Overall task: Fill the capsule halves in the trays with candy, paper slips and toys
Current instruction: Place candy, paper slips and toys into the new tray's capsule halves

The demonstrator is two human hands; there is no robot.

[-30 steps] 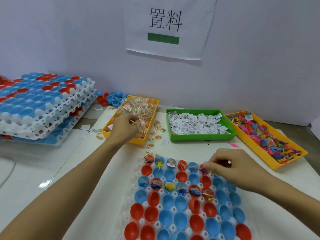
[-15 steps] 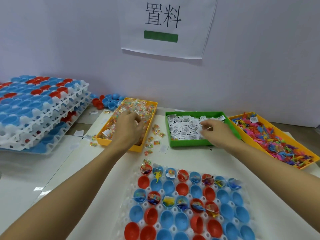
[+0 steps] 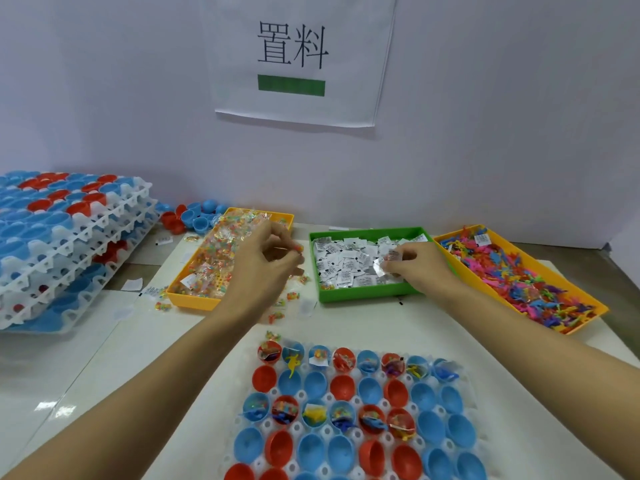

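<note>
- Even, bright indoor light with a cool bluish tint on the wall (image 3: pixel 485 98).
- Small glare patches on the glossy table (image 3: pixel 52 407), left of the near tray (image 3: pixel 263 427).
- Shadows are faint and soft.
- The wide lens bends the forearms and stretches the picture's edges.
- Fine detail is slightly soft.

A strip of bare white mat (image 3: pixel 346 320) is lying open between the three bins and the capsule tray (image 3: pixel 349 410), though loose candies (image 3: pixel 277 317) are scattering its left part. Both forearms are crossing that strip. The yellow candy bin (image 3: pixel 194 301), green slip bin (image 3: pixel 360 294) and yellow toy bin (image 3: pixel 571 327) are walling off the back. Stacked trays (image 3: pixel 69 247) are blocking the left side.
</note>
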